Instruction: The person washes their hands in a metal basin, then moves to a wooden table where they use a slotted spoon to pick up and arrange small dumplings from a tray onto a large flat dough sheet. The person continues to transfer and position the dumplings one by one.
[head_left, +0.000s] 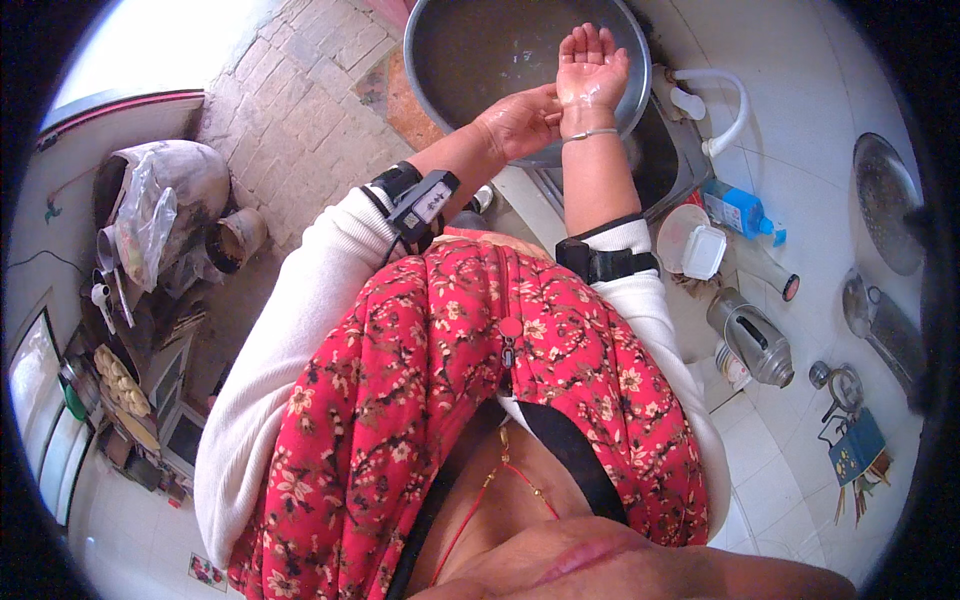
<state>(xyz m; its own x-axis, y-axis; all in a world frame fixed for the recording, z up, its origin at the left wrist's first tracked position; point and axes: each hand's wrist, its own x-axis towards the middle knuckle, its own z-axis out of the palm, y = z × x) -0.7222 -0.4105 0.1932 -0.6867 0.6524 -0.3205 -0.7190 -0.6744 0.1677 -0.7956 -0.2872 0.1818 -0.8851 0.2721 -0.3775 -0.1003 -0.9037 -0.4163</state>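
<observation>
Both of my hands are wet and held over a large metal basin (414, 71) of murky water. My right hand (592, 71) is palm up with slightly curled fingers and nothing in it. Wet patches shine on its heel, and a silver bangle (589, 135) circles the wrist below. My left hand (519, 124) is beside that wrist, its fingertips appearing to touch the wrist's edge; part of the fingers may be hidden there. A dark sink (679, 176) lies under the basin's right side. Dark straps hold a small device (424, 204) on my left forearm.
Right of the sink are a white hose (739, 112), a blue bottle (731, 210), a white tub (703, 251) and a metal thermos flask (750, 337). A skimmer (889, 202) and ladle (855, 304) hang at the wall. At left stand a big jar (202, 172) and a bucket (244, 236).
</observation>
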